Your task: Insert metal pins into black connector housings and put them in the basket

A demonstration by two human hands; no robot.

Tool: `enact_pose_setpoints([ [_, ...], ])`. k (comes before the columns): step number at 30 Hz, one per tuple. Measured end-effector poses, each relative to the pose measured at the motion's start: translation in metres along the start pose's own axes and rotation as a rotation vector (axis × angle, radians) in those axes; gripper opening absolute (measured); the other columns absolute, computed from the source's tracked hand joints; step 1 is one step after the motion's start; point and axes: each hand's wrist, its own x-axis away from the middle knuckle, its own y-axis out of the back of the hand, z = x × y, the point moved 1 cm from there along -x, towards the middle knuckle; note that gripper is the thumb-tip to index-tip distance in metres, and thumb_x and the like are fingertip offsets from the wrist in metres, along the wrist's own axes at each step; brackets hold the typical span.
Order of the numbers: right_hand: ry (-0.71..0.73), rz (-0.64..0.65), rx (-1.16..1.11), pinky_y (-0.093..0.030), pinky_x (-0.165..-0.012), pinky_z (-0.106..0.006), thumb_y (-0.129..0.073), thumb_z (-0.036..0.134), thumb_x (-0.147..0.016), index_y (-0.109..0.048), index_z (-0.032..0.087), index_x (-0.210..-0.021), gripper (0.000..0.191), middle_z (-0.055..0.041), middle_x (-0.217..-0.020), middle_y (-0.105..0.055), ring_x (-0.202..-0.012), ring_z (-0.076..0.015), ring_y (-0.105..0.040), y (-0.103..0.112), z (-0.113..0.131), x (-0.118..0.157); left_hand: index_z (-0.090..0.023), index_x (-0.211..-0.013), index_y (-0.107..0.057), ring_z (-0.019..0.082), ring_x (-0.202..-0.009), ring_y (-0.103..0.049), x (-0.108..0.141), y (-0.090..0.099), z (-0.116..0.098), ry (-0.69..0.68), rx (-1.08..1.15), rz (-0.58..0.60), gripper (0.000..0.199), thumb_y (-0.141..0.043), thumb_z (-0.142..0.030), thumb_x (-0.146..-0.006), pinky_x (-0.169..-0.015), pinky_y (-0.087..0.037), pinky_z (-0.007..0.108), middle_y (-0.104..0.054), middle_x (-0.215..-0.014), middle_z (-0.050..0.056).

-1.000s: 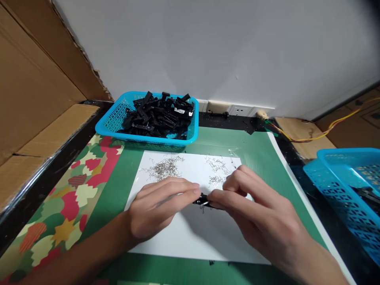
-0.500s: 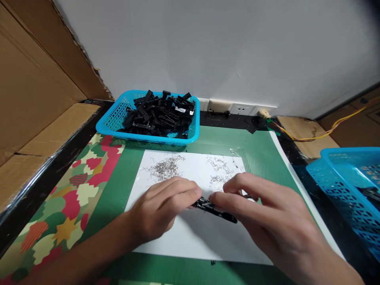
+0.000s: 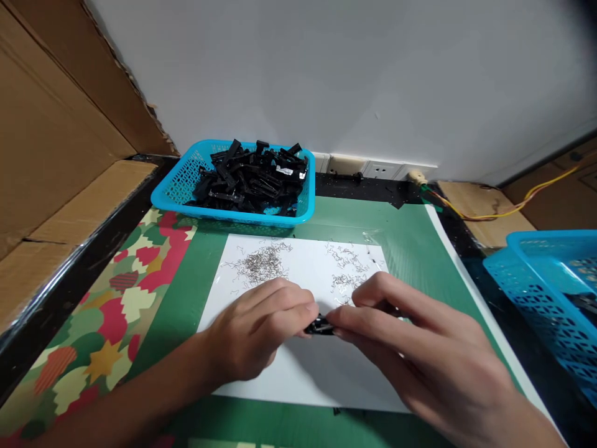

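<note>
Between both hands, over the white sheet (image 3: pixel 298 373), is a narrow black plastic part (image 3: pixel 321 325); only its short middle stretch shows. My left hand (image 3: pixel 263 326) is closed on the part's left end, thumb and fingers pressed together. From the other side, my right hand (image 3: pixel 410 348) pinches it with thumb and index finger, covering its right end. Beyond the hands lie small bent wire pieces: a dense pile (image 3: pixel 263 264) at the left and a looser scatter (image 3: pixel 347 264) at the right. Whether a wire piece sits in the fingertips is too small to tell.
A blue basket (image 3: pixel 233 216) heaped with black plastic parts stands at the back by the wall. Another blue basket (image 3: pixel 527 274) is at the right edge. Cardboard (image 3: pixel 56 81) borders the left side. A plug with yellow wires (image 3: pixel 527 199) runs from the wall sockets.
The black part's lower right end, which stuck out below my right hand, is now hidden. My right thumb has come up against the part; my left hand stays nearly in place.
</note>
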Motion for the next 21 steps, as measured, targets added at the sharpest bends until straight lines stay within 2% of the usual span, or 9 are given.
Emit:
enact_pose_setpoints([
  [4, 0.001, -0.003, 0.017, -0.047, -0.066, -0.025, -0.057, -0.001, -0.099, -0.067, 0.022, -0.123, 0.035, -0.0035, -0.096, -0.054, -0.078, -0.0138, -0.054, 0.002, 0.002, 0.001, -0.011, -0.138, -0.052, 0.022, -0.095, -0.064, 0.000, -0.001, 0.000, -0.001, 0.017, 0.002, 0.043, -0.056, 0.001, -0.097, -0.081, -0.062, 0.039, -0.072, -0.108, 0.017],
  [7, 0.009, -0.019, 0.019, -0.047, -0.066, -0.026, -0.056, -0.002, -0.098, -0.068, 0.021, -0.124, 0.036, -0.0038, -0.095, -0.055, -0.077, -0.0144, -0.055, 0.000, 0.003, 0.000, -0.013, -0.135, -0.054, 0.020, -0.088, -0.063, 0.003, -0.004, 0.002, 0.031, 0.024, -0.028, 0.039, -0.054, 0.000, -0.099, -0.074, -0.061, 0.036, -0.073, -0.103, 0.014],
  [13, 0.055, -0.099, 0.010, -0.047, -0.066, -0.028, -0.054, -0.005, -0.096, -0.069, 0.019, -0.120, 0.037, -0.0043, -0.093, -0.058, -0.077, -0.0158, -0.057, -0.007, 0.002, -0.004, -0.019, -0.121, -0.060, 0.017, -0.081, -0.066, 0.013, -0.013, 0.000, 0.160, 0.100, -0.115, 0.022, -0.048, -0.007, -0.106, -0.067, -0.059, 0.031, -0.073, -0.092, 0.008],
  [16, 0.050, -0.104, -0.003, -0.049, -0.068, -0.030, -0.055, -0.005, -0.095, -0.071, 0.019, -0.119, 0.037, -0.0046, -0.091, -0.058, -0.078, -0.0173, -0.058, -0.009, 0.003, -0.004, -0.020, -0.119, -0.061, 0.017, -0.082, -0.067, 0.015, -0.014, -0.002, 0.223, 0.171, -0.115, 0.025, -0.043, -0.007, -0.107, -0.066, -0.060, 0.032, -0.073, -0.094, 0.008],
  [21, 0.058, -0.138, 0.023, -0.049, -0.066, -0.032, -0.054, -0.009, -0.091, -0.071, 0.022, -0.126, 0.050, -0.0054, -0.092, -0.062, -0.077, -0.0185, -0.058, -0.010, 0.008, -0.006, -0.019, -0.119, -0.062, 0.018, -0.083, -0.065, 0.017, -0.016, -0.005, 0.330, 0.250, -0.112, 0.030, -0.039, -0.005, -0.107, -0.061, -0.058, 0.031, -0.072, -0.097, 0.010],
])
